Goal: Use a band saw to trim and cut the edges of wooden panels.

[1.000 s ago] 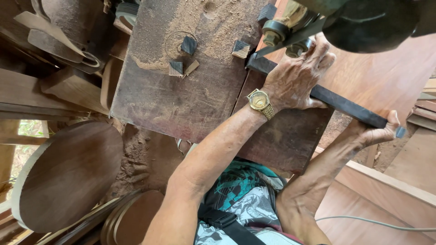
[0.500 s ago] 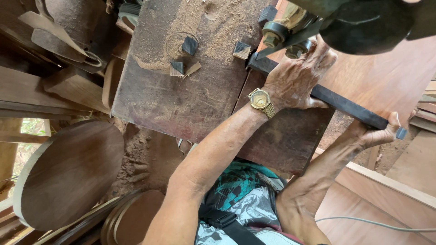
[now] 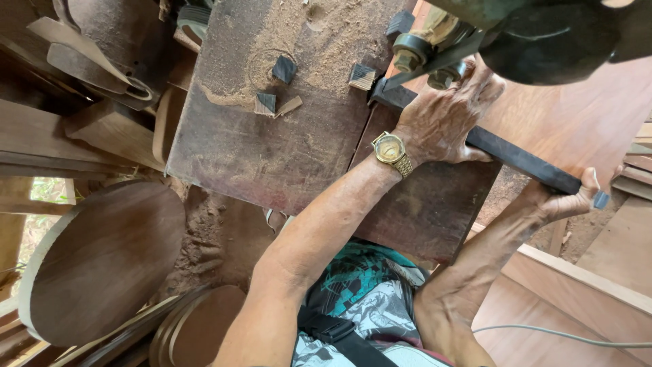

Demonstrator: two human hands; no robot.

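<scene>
A long dark wooden strip (image 3: 516,155) lies slantwise across the far right corner of the sawdust-strewn worktop (image 3: 272,143), its upper end reaching under the metal machine head (image 3: 435,47) and its lower end jutting out past the worktop's right edge. The left hand (image 3: 445,115), with a gold wristwatch (image 3: 392,152) on its wrist, presses down flat on the strip close to the machine head, fingers spread over the wood rather than wrapped around it. The right hand (image 3: 564,200) is closed around the strip's outer end, off the worktop's edge. Small dark wood offcuts (image 3: 284,68) sit on the worktop left of the machine head, amid the sawdust. A large round wooden disc (image 3: 102,261) leans below the worktop's left corner, and a pale plank (image 3: 584,285) runs under its right side.
</scene>
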